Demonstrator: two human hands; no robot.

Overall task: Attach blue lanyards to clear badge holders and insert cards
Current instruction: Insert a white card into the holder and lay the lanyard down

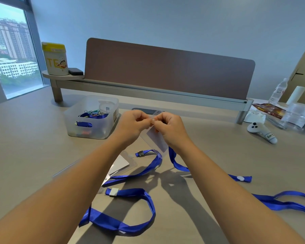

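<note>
My left hand and my right hand meet above the table, both pinching the top edge of a clear badge holder with a white card inside. The holder hangs down between my wrists. A blue lanyard trails from under my right wrist toward the right. Another blue lanyard with a black clip lies below the hands. A second clear holder with a card lies flat on the table beside my left forearm. A third blue lanyard loops near the front edge.
A translucent bin with clips and lanyards stands at left behind my hands. A brown desk divider and shelf run across the back. A white controller, plastic packs and a bottle sit at right. A yellow-lidded can stands on the shelf.
</note>
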